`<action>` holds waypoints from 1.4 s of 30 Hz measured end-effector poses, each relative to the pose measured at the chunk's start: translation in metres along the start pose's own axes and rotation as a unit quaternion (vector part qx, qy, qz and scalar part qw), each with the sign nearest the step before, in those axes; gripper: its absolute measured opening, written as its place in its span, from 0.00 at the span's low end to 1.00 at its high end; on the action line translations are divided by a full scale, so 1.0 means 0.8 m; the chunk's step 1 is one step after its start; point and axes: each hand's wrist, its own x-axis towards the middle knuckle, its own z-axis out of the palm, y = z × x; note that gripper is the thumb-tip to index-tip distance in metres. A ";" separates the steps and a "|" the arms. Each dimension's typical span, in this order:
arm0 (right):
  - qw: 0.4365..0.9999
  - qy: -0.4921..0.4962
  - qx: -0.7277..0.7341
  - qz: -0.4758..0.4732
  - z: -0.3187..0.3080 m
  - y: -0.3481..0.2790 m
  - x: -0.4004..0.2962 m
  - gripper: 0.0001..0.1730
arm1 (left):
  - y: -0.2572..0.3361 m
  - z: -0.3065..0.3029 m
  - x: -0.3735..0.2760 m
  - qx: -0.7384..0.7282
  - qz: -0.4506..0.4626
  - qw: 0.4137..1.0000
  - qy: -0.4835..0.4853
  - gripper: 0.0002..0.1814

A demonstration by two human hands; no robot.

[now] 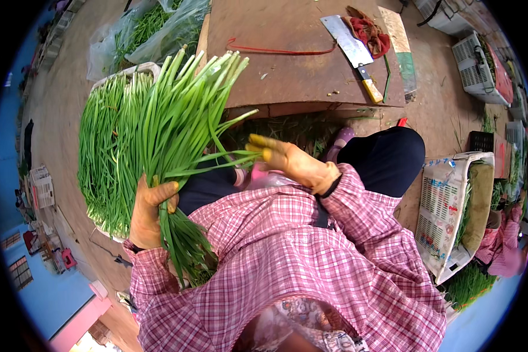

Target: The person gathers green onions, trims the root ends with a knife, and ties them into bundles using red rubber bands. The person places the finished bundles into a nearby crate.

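Observation:
My left hand [154, 209], in a yellowish glove, is closed around a big bunch of garlic chives [176, 119], with the pale stem ends pointing away from me and the leaf tips hanging below the fist. To its right, my gloved right hand [290, 160] has its fingers extended at a few loose stalks that stick out of the bunch; whether they are pinched cannot be told. A white crate [152, 67] packed with more chives [110, 154] stands at the left, partly behind the held bunch.
A low brown table [286, 79] ahead bears a cleaver [350, 44], a red and brown cloth [369, 33] and a red strap [286, 51]. A plastic bag of greens [158, 35] lies upper left. On the right are a white crate [442, 211] and another person [506, 242].

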 end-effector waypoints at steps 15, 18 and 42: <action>0.903 0.043 0.362 -0.226 0.031 -0.114 0.035 0.47 | -0.100 0.076 -0.005 0.180 0.147 0.969 -0.080 0.27; 0.914 0.010 0.328 -0.237 0.015 -0.124 0.037 0.47 | -0.106 0.079 0.004 0.229 0.201 0.947 -0.100 0.25; 0.884 0.150 0.393 -0.205 -0.012 -0.148 0.032 0.31 | -0.091 0.126 0.024 0.499 0.421 0.756 0.050 0.57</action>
